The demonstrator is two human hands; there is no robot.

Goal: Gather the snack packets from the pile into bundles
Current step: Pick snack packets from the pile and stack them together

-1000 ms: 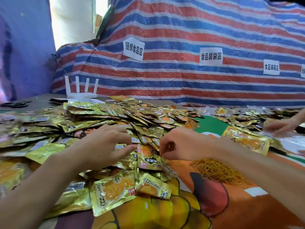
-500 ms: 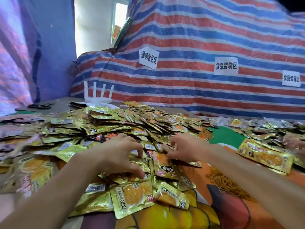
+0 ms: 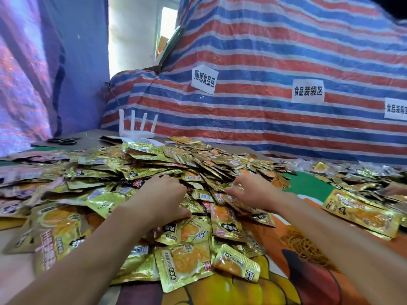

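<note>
A person's left hand [image 3: 164, 195] curled its fingers into the piled gold snack packets [image 3: 154, 170], grip impossible to tell; the right hand [image 3: 255, 194], just beside, spread fingers wide across them.

**Gold Foil Against Striped Plastic**

The packets [image 3: 154, 164] are shiny gold, printed with orange pictures and black-and-white labels. Behind them the tarp [image 3: 286, 51] runs in red, blue and white stripes, with white paper signs [image 3: 204, 79] in black characters. The router [image 3: 136, 133] is white and the scissors [image 3: 62, 140] black. A purple sheet [image 3: 26, 73] hangs at the left. The table [image 3: 275, 280] cover shows orange, yellow and green patches, and the rubber bands [image 3: 304, 245] are tan.
</note>
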